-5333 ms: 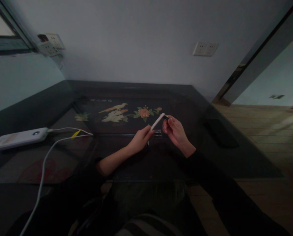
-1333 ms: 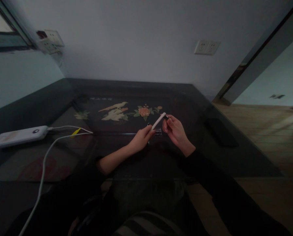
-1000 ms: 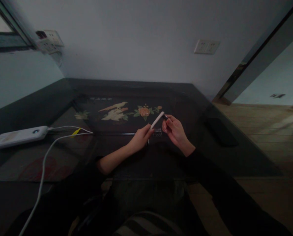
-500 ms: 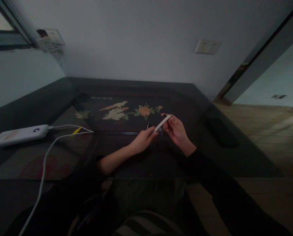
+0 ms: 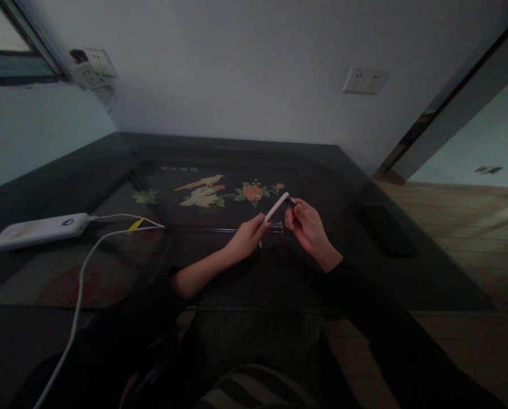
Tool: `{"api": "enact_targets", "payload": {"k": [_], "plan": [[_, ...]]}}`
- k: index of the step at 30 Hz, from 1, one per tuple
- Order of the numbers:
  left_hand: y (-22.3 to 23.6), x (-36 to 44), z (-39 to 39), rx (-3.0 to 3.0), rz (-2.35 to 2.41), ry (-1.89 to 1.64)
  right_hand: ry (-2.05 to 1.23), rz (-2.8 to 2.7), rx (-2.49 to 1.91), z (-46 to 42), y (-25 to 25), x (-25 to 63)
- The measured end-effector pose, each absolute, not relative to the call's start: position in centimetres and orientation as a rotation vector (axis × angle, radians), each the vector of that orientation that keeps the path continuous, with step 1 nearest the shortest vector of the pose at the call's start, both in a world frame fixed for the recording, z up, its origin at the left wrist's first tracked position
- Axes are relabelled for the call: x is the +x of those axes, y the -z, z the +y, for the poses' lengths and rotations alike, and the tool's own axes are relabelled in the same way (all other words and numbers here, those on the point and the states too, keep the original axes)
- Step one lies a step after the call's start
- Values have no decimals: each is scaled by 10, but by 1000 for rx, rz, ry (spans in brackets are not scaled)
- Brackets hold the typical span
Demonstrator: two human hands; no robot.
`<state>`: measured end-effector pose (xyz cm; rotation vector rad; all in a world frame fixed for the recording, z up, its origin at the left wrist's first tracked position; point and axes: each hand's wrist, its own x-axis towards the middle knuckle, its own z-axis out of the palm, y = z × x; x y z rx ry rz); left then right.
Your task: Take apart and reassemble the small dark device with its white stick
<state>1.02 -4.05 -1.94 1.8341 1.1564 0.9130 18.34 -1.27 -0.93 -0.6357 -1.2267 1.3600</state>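
Observation:
My left hand (image 5: 246, 237) is closed around the lower end of a slim white stick-like object (image 5: 277, 208), which slants up to the right above the dark table. Its exact kind does not show. Close to its rounded upper end, my right hand (image 5: 308, 228) pinches a small dark piece (image 5: 291, 201) between thumb and fingers. Whether that piece touches the stick I cannot tell. Behind and below the hands, a shiny metal clasp (image 5: 277, 229) shows on the dark surface. Something thin and pale pokes out under my left hand, mostly hidden.
A white power bank (image 5: 41, 230) with a white cable (image 5: 80, 278) and yellow tag lies at the left of the glossy table (image 5: 322, 165). Bird and flower pictures (image 5: 252, 192) decorate the tabletop. A dark flat object (image 5: 388, 230) rests at the right. Sockets (image 5: 366, 80) are on the wall.
The white stick has tilted more steeply, and its upper end is now free of my right fingers. My right hand has drawn slightly to the right with the dark piece.

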Motion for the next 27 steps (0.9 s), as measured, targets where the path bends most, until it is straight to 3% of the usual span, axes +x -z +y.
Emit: {"api": "enact_targets", "payload": {"k": [12, 27], "plan": [[13, 13, -49, 1914, 1005, -820, -1391, -1171, -636, -14, 8, 184], [21, 9, -38, 1848, 1144, -912, -1394, -1197, -601, -12, 10, 184]]}}
